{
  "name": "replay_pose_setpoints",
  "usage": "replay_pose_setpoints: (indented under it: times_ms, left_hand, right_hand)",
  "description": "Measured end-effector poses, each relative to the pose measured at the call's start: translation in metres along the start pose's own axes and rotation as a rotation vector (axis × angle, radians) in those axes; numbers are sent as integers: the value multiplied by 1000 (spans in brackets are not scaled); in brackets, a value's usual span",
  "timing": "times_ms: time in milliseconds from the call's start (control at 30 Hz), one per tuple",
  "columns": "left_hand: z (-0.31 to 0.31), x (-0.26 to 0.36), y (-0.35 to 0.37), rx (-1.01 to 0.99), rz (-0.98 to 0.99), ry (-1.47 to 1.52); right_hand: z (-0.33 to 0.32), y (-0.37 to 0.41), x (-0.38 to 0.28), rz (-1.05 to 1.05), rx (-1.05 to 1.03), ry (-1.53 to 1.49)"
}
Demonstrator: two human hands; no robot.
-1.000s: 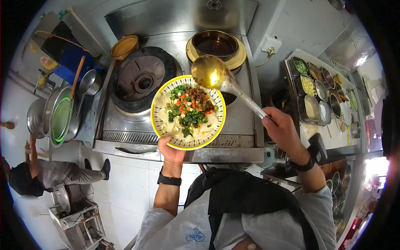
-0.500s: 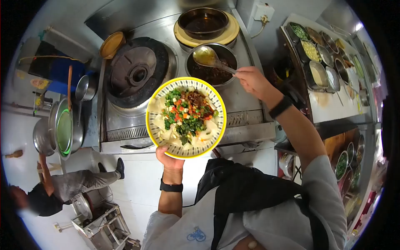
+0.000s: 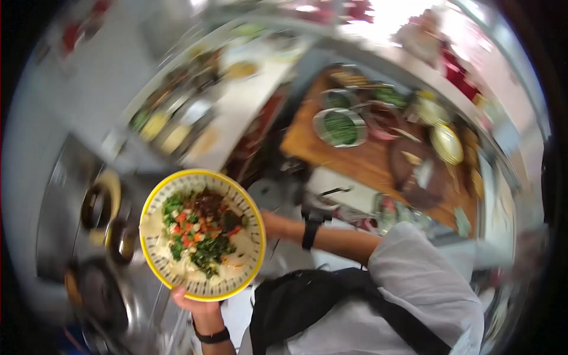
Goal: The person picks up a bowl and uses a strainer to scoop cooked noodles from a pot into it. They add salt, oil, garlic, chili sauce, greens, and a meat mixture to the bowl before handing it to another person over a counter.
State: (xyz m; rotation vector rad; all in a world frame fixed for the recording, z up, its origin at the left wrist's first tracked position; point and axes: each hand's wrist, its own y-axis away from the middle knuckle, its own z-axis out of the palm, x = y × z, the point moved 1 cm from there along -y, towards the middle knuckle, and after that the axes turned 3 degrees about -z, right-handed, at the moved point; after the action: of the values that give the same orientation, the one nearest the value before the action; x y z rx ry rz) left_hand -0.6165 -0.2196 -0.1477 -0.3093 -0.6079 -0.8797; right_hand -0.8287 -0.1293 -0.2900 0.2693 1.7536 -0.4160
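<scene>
Bowl (image 3: 202, 234), one only, sits at about 8 o'clock in the head view. It is yellow-rimmed with a patterned inner wall and is held roughly level. Inside it are pale flat pieces, chopped greens, red and white dice and a dark heap near its 12 o'clock.

The left hand (image 3: 195, 303) comes up from the bottom edge and grips the bowl at its 6 o'clock, fingers curled under the base and the thumb at the rim. Its wrist points straight down and wears one dark band (image 3: 212, 337).

The right forearm (image 3: 343, 241) reaches from a pale sleeve (image 3: 426, 278) at 4 o'clock across towards the bowl's 3 o'clock side. It carries a second dark band (image 3: 310, 228). The right hand passes behind the bowl's rim, so I cannot tell whether it is closed or slack, or whether it holds anything.

The rest of the view is heavily smeared. A wooden board (image 3: 361, 160) lies at 1 o'clock. Two round metal dishes of greens can be made out on it, one (image 3: 340, 127) nearer and one (image 3: 387, 94) beyond. Other dishes around them are too blurred to count. At 11 o'clock a pale counter (image 3: 236, 106) carries a row of small containers (image 3: 165, 121), their number unclear. Two dark round pots (image 3: 94, 204) (image 3: 121, 239) stand just beside the bowl at its 9 o'clock. A dark apron (image 3: 307, 307) fills the bottom centre.
</scene>
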Motion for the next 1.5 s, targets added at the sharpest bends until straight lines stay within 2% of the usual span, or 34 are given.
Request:
replay_pose_setpoints:
  times_ms: [33,67,133,167,200,300,333,367,400,467,533,567,600,633,667,767,800,933,1100,1133,1167,1233,1300,1367,1433,1500]
  left_hand:
    - [35,-32,-15,-68,-66,14]
    - [68,-61,-25,-120,-117,20]
    - [147,-125,-44,-76,-291,38]
    - [186,-160,-53,-165,-319,46]
    - [209,-184,-110,-226,-366,80]
    - [318,-259,-150,-612,-520,148]
    - [346,-286,-163,-677,-654,230]
    - [378,-309,-172,-756,-673,212]
    - [401,-338,-189,-762,-705,193]
    - [454,-387,-210,-848,-736,188]
    - [498,-435,-234,-742,-769,89]
    - [521,-459,-246,-775,-786,84]
    - [541,-482,-260,-663,-808,47]
    - [555,-506,-271,-546,-830,8]
    - [569,-529,-284,-579,-849,19]
    - [603,-591,-322,-626,-909,86]
    - [616,-601,-323,-558,-865,31]
    - [645,-676,-369,-589,-930,14]
    - [669,-714,-380,-485,-881,-67]
    - [676,-720,-384,-463,-874,-66]
    - [679,-723,-388,-456,-864,-79]
    - [685,-729,-392,-455,-852,-114]
    - [683,-731,-390,-454,-848,-146]
    - [681,-728,-383,-453,-840,-169]
    - [680,-720,-368,-456,-830,-193]
    - [678,-707,-346,-462,-807,-213]
  right_hand:
    - [-33,50,-10,382,76,-312]
    - [-68,104,-10,428,74,-305]
    - [-123,210,-31,545,322,-458]
    - [-150,260,-40,633,392,-458]
    - [-171,263,-38,685,559,-501]
    - [-191,354,-50,619,811,-534]
    - [-193,380,-47,622,855,-552]
    - [-190,401,-49,561,964,-618]
    - [-187,427,-33,553,1021,-671]
    - [-183,458,-42,627,1111,-621]
    - [-173,488,-26,702,1231,-448]
    - [-169,496,-32,749,1296,-295]
    - [-163,505,-24,764,1355,-263]
    - [-150,517,-14,788,1413,-231]
    - [-139,530,6,808,1487,-238]
    - [-69,585,122,833,1763,-453]
    - [-63,581,118,866,1791,-468]
    - [-58,555,114,874,1849,-556]
    - [-61,525,104,713,1969,-711]
    - [-67,521,96,917,1906,-535]
    - [-72,515,88,1112,1822,-364]
    - [-71,510,93,967,1885,-497]
    - [-143,479,2,853,1914,-580]
    - [-158,473,2,1019,1905,-527]
    - [-169,472,-7,929,1901,-644]
    - [-169,480,-3,978,1867,-625]
